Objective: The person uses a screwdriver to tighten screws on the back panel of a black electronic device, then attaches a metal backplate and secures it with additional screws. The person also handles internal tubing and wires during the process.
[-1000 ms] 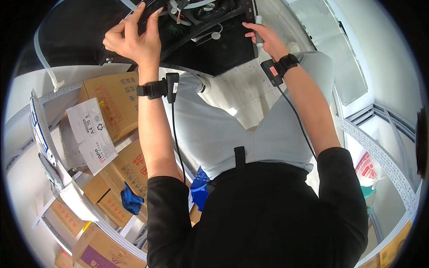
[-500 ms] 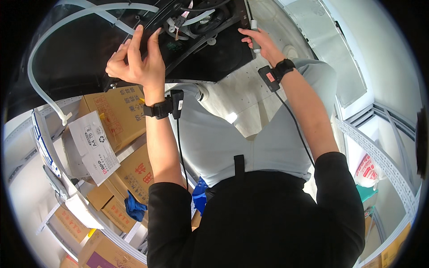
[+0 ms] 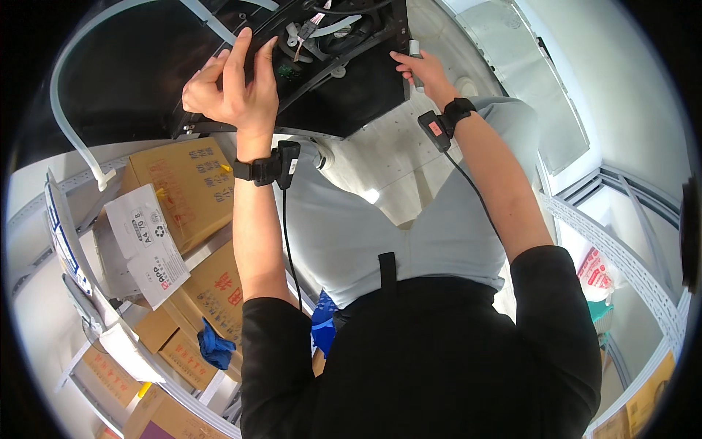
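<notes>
A black machine housing (image 3: 131, 80) with an open frame fills the top left. My left hand (image 3: 238, 88) is at its inner rail, thumb and forefinger apart and the other fingers curled; nothing shows between them. Beside that hand are a bundle of wires (image 3: 307, 36), a black fan (image 3: 347, 36) and a small green circuit board (image 3: 289, 71). A translucent hose (image 3: 62, 110) arches over the housing and hangs down its left side. At the housing's right corner, my right hand (image 3: 431, 77) is closed round a grey-handled screwdriver (image 3: 415, 50); its shaft is not plain to see.
Cardboard boxes (image 3: 183, 186) and a white printed carton flap (image 3: 148, 245) stand at the left, with a blue cloth (image 3: 216, 344) on them. Metal shelving (image 3: 614, 256) runs along the right. A pale panel (image 3: 523, 80) leans at the upper right. Cables hang from both wrist straps.
My left hand has shifted slightly right and down in the picture, its fingers still apart. The right hand keeps the screwdriver by the corner. The whole view has moved a little.
</notes>
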`<state>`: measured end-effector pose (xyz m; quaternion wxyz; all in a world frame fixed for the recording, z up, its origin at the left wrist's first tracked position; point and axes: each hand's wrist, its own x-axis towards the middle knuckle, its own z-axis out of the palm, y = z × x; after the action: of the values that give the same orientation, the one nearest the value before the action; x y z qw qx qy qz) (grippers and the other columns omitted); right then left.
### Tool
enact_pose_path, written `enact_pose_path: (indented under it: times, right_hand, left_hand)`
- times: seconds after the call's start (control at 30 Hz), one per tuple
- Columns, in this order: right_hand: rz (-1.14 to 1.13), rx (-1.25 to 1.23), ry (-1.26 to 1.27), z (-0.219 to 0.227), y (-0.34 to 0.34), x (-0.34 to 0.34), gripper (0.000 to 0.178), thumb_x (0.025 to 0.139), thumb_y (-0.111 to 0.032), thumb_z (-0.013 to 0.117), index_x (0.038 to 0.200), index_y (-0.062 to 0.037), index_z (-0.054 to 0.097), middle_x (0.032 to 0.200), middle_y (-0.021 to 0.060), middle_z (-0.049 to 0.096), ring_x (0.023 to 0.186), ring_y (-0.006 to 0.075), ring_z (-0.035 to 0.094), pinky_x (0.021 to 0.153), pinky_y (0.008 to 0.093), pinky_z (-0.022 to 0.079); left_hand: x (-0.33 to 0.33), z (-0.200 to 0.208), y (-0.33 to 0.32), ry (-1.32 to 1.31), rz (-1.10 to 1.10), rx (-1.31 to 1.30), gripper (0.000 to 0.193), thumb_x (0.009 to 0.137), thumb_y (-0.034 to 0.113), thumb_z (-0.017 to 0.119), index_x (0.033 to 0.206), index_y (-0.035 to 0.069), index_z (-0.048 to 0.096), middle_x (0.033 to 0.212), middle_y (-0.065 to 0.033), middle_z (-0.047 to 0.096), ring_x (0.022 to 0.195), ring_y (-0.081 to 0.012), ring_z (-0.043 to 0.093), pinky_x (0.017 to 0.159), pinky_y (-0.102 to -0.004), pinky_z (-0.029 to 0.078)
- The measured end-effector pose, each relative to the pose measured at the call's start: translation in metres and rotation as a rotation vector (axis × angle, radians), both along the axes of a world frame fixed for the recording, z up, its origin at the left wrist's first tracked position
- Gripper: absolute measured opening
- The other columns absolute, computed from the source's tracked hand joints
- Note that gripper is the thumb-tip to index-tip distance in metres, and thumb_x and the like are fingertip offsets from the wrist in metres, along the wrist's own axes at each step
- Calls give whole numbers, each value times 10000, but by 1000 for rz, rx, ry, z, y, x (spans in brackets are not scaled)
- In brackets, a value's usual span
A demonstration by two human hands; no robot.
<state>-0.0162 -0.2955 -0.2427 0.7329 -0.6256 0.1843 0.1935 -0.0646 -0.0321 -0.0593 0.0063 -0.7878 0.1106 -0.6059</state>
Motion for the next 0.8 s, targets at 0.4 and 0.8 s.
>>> enact_pose_path:
  times: [0.4,0.8]
  right_hand:
    - [6,141,12,-21,-8,-14,371,739,-218,785,947,-29,543,748,67,584,570,126,534,476,267,419]
    - [-25,219,36,19,-38,-87,499,805,-140,658,1270,-76,488,907,45,631,595,73,484,518,222,410]
  left_hand:
    - [-17,-4,-7,21,-46,-35,389,588,379,866,938,274,733,834,72,521,821,-139,483,744,-316,303]
    - [-39,-5,-18,111,-3,-85,356,629,319,833,959,262,714,856,41,482,874,-171,473,832,-355,347]
